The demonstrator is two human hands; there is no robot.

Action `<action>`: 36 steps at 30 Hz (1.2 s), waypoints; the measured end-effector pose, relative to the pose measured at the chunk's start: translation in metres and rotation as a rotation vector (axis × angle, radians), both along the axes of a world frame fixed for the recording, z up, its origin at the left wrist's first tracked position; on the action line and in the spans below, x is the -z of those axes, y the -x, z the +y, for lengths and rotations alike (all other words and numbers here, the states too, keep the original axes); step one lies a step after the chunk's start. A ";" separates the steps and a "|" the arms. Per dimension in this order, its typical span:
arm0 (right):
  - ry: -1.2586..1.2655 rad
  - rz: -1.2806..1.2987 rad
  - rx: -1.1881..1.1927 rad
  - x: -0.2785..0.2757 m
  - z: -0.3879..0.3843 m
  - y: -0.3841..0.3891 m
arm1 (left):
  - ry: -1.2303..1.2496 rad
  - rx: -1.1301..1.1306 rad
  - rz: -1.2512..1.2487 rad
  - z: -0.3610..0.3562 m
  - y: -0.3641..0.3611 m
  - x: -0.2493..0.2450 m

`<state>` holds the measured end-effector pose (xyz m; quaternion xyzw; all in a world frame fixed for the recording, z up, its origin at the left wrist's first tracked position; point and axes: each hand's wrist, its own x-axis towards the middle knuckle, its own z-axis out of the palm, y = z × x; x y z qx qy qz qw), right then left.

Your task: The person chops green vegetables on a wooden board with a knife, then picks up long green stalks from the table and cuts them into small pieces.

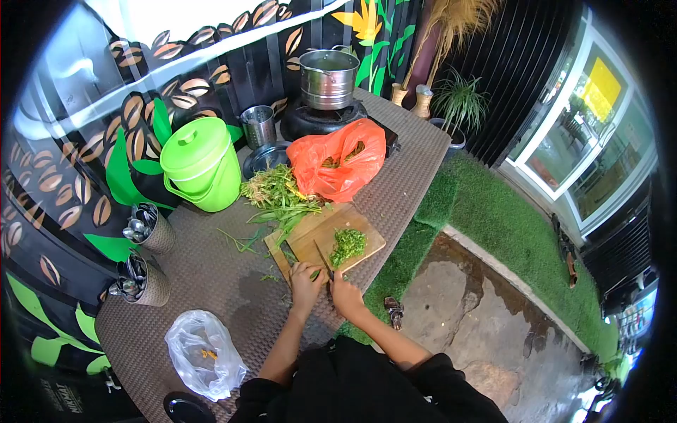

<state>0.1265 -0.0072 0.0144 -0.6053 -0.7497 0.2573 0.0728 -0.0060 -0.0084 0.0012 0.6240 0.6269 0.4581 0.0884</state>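
My right hand (pixel 346 292) is closed round the handle of a knife (pixel 322 256), whose dark blade points away from me over the wooden cutting board (pixel 369 233). Close to the blade, my left hand (pixel 306 283) presses with curled fingers on a small bunch of green herbs (pixel 314 276), mostly hidden under it. A heap of finely chopped greens (pixel 348 247) lies on the board to the right of the blade. Beyond the board spreads a pile of uncut herbs (pixel 278 197) with pale roots, touching an orange plastic bag (pixel 338 158).
A lidded green bucket (pixel 204 166) stands at the back left. Behind the bag, a steel pot (pixel 328 79) sits on a black stove (pixel 317 121). Cutlery holders (pixel 149 282) line the table's left side. A clear plastic bag (pixel 201 356) lies at the near left.
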 end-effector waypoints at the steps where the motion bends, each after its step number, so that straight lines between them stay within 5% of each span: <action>1: -0.013 0.030 -0.019 -0.001 0.008 0.001 | 0.026 0.002 -0.041 0.002 0.001 -0.002; 9: -0.162 0.002 -0.055 -0.002 -0.005 -0.005 | 0.126 0.003 -0.169 0.007 0.005 0.000; 11: -0.015 0.014 0.032 0.003 -0.009 0.004 | 0.131 0.000 -0.141 0.006 0.005 0.000; 36: -0.049 0.047 0.026 0.007 -0.007 0.012 | -0.062 -0.010 -0.005 -0.007 0.001 -0.005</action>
